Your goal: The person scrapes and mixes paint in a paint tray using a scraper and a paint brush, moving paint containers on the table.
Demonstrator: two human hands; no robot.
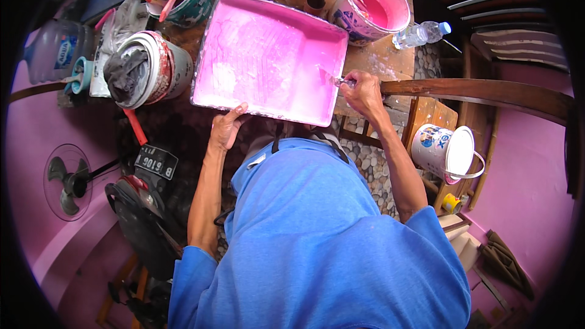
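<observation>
A large paint tray point(256, 49), coated inside with wet pink paint, is tilted in front of me. My left hand point(228, 128) grips its near rim, thumb on top and fingers hidden beneath. At the tray's right side, my right hand point(364, 94) is closed around the handle of a small paint-smeared tool point(339, 81). The tool's pink-covered end reaches over the tray's inside; its exact kind is unclear. Beyond the tray's right corner stands a bucket of pink paint point(381, 6) with a stick in it.
A dark bottle point(315, 1) and clear plastic bottles point(420, 35) stand or lie on the wooden table point(381, 61). Buckets point(183, 9) crowd the left, one topped with dark cloth point(128, 73). A wooden rail point(475, 90) and white pail point(445, 149) are at right; a motorcycle point(146, 207) sits lower left.
</observation>
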